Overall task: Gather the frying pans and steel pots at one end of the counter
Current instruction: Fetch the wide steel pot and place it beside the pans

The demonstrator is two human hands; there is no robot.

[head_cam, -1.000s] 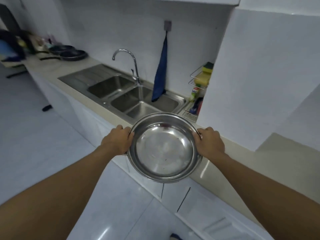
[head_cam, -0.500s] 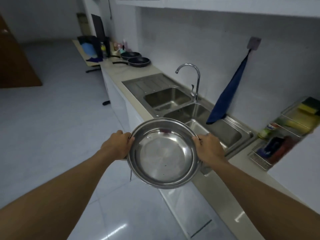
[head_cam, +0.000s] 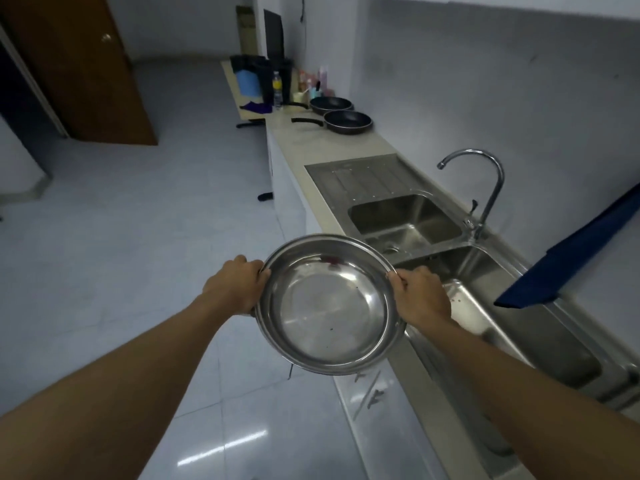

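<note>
Head view shows the left hand [head_cam: 237, 289] and right hand [head_cam: 420, 296] clamped on opposite rims of a shallow round steel pot [head_cam: 329, 304], held above the floor beside the beige worktop [head_cam: 311, 147], where a loosened grip could drop it.

left hand [head_cam: 235, 289] + right hand [head_cam: 420, 299]: hold steel pot [head_cam: 329, 306] | frying pans [head_cam: 341, 114]: far counter [head_cam: 311, 147]

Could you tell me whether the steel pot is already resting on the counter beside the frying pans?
No, the steel pot is held in the air by the left hand and right hand.
</note>
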